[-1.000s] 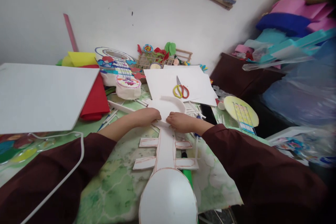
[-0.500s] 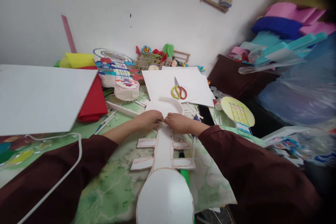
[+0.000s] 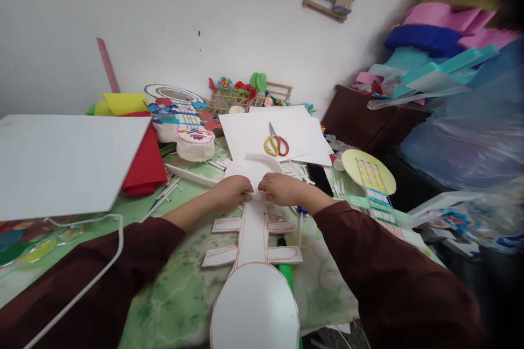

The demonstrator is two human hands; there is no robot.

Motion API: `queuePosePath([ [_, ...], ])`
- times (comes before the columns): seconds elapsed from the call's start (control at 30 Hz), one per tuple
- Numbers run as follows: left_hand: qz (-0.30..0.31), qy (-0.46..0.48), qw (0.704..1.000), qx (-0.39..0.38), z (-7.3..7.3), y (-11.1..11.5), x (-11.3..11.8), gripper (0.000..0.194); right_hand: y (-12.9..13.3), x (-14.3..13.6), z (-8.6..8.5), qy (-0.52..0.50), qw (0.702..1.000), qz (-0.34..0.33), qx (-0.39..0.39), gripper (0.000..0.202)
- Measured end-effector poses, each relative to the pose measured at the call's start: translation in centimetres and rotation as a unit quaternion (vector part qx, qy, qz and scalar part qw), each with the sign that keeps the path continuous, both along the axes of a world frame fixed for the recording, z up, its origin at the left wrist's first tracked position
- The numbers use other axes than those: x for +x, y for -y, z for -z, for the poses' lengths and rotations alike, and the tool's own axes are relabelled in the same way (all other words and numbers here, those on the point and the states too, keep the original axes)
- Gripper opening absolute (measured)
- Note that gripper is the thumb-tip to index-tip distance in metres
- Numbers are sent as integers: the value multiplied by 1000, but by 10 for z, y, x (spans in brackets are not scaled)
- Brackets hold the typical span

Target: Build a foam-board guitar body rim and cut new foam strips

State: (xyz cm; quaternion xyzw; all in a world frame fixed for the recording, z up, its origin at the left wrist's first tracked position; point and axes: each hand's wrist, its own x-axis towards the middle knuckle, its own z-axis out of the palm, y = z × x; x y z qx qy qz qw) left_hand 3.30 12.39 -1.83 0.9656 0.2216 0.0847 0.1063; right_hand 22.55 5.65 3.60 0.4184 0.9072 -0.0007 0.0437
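A white foam-board cutout (image 3: 254,240) lies in front of me, with a round end near me, a long neck and two short pegs on each side. At its far end a thin white foam strip (image 3: 266,160) stands curved along the edge. My left hand (image 3: 234,192) is closed in a pinch on the near left part of this strip, where the neck meets the far end. My right hand (image 3: 280,188) pinches the strip just to the right of it. The fingertips are close together but slightly apart, and they partly cover the strip.
Scissors (image 3: 276,144) with yellow and red handles lie on white boards (image 3: 233,125) behind. A large white board (image 3: 61,163) and red sheet (image 3: 145,174) are left. A decorated instrument model (image 3: 195,144) stands behind; a yellow round model (image 3: 360,169) and black phone (image 3: 320,177) are right.
My fingertips have moved slightly apart at the strip, the right hand shifting a little upward. The view has shifted slightly; the cutout lies as before.
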Motion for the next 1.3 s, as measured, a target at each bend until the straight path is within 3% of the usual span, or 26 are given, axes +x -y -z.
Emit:
queuePosePath([
  [0.1, 0, 10, 1000, -7, 0, 0, 0, 14, 14, 8, -12, -105, 991, 66, 57, 21],
  [0.17, -2, 14, 1000, -11, 0, 1, 0, 12, 24, 8, -11, -166, 973, 122, 103, 22],
  [0.27, -5, 14, 1000, -13, 0, 1, -1, 13, 33, -1, 3, -195, 956, 179, 128, 18],
  [0.43, -5, 14, 1000, -4, 1, 2, 0, 14, 30, -29, 34, -156, 959, 209, 114, 15],
  [0.63, -16, 8, 1000, -11, 0, 2, 0, 13, 27, -34, 44, -158, 958, 216, 107, 22],
  [0.9, -2, 28, 1000, -7, -5, 8, -2, 12, 34, -3, 43, -350, 867, 307, 177, 25],
  [0.97, -5, 27, 1000, -10, -5, 8, -2, 11, 33, -3, 46, -348, 871, 306, 162, 26],
  [1.17, -7, 22, 1000, -12, -4, 7, -2, 11, 34, -18, 50, -254, 937, 227, 79, 21],
  [1.3, -13, 20, 1000, -17, -4, 8, -1, 13, 30, -19, 53, -203, 952, 223, 55, 19],
])
